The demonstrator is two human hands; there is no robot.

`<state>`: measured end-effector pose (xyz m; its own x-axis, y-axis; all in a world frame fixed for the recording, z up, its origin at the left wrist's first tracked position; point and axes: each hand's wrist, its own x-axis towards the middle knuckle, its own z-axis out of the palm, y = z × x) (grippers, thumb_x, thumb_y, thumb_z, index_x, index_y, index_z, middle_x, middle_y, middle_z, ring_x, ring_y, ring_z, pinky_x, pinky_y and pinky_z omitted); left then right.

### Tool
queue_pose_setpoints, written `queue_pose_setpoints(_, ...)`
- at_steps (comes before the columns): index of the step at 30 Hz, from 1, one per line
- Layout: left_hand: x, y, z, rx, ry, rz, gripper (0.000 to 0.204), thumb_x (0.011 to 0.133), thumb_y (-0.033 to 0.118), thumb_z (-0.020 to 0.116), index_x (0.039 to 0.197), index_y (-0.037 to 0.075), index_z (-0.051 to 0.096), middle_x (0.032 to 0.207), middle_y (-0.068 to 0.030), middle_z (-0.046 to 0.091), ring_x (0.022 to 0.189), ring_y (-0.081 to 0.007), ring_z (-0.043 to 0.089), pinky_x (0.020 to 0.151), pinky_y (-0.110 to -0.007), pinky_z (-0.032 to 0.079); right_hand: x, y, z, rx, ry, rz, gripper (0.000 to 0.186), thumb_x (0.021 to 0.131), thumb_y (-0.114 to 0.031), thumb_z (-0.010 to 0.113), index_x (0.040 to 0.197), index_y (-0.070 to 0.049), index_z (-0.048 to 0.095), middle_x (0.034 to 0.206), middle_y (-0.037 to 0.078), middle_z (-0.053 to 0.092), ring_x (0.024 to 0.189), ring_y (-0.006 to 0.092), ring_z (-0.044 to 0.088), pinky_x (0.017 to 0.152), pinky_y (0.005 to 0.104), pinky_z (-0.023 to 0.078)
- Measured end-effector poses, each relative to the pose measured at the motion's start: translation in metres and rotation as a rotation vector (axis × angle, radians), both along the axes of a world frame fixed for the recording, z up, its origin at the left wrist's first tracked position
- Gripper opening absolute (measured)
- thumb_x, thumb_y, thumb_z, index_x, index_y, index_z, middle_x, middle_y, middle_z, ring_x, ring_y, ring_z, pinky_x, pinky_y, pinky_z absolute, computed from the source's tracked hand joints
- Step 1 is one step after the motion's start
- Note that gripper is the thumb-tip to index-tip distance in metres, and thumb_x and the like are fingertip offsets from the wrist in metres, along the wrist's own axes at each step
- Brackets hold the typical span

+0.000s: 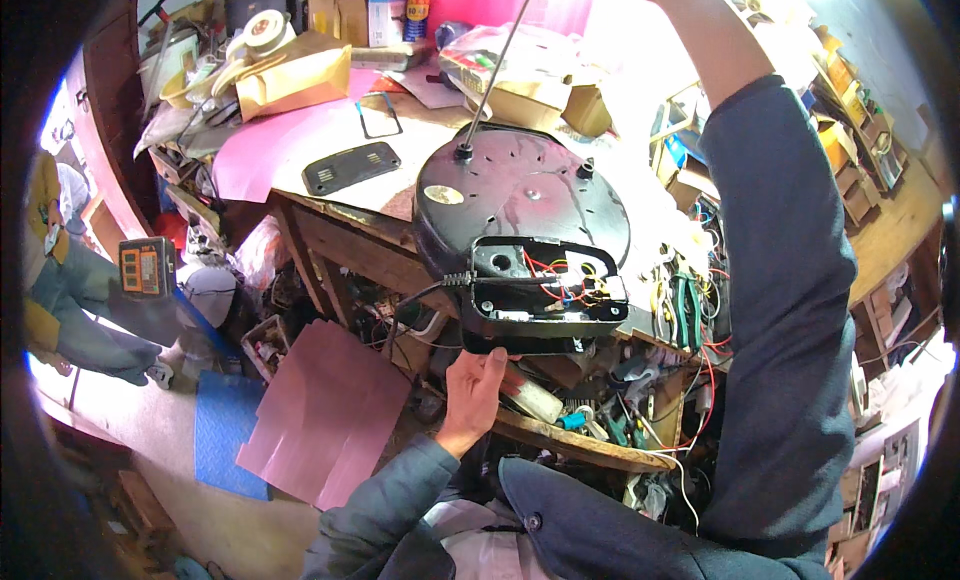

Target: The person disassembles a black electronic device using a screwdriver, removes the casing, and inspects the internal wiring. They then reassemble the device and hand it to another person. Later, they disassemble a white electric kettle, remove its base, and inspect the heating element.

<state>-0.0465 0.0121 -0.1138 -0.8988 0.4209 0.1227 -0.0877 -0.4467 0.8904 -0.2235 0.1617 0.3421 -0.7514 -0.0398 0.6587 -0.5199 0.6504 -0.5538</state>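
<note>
A round black metal appliance base [520, 195] lies upside down at the front edge of the cluttered wooden tabletop [340, 235], its underside up. The rectangular wiring compartment [545, 280] near its front rim is uncovered, red and white wires [565, 275] showing inside, and a flat black plastic cover plate [352, 167] lies well apart to the left on a pink sheet [260, 145]. So the opening-up looks done, while the inside work appears to be in hand and closing up is left.

The left hand [476, 385] reaches up from below, forearm in a grey-blue sleeve, fingers curled about the lower front edge of the base just under the compartment, gripping it. The right arm [770, 230] is raised high and bent, its hand out of view past the top edge, so I cannot tell its state. A thin metal rod [497, 58] runs from there down to a small black foot [464, 151] on the base.
</note>
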Motion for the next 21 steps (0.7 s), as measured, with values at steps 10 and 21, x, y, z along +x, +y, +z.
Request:
queue_pose_setpoints(10, -0.003, 0.002, -0.008, -0.079, 0.090, 0.033, 0.047, 0.108, 0.033, 0.052, 0.091, -0.006, 0.072, 0.081, -0.0137, 0.074, 0.066, -0.0174, 0.070, 0.062, -0.031, 0.058, 0.007, -0.020, 0.005, 0.203, 0.018, -0.119, 0.074, 0.084, 0.007, 0.070, 0.146, -0.010, 0.032, 0.100, 0.018, 0.060, 0.080, 0.0269, 0.070, 0.062, 0.0417, 0.063)
queue_pose_setpoints(21, -0.002, 0.001, 0.002, -0.057, -0.001, 0.003, 0.043, 0.108, 0.031, 0.053, 0.094, -0.007, 0.069, 0.081, -0.0161, 0.073, 0.066, -0.0196, 0.070, 0.061, -0.031, 0.058, 0.004, -0.016, 0.009, 0.112, 0.015, -0.104, 0.075, 0.084, 0.013, 0.063, 0.147, -0.011, 0.031, 0.113, 0.023, 0.054, 0.078, 0.0285, 0.069, 0.061, 0.0443, 0.064)
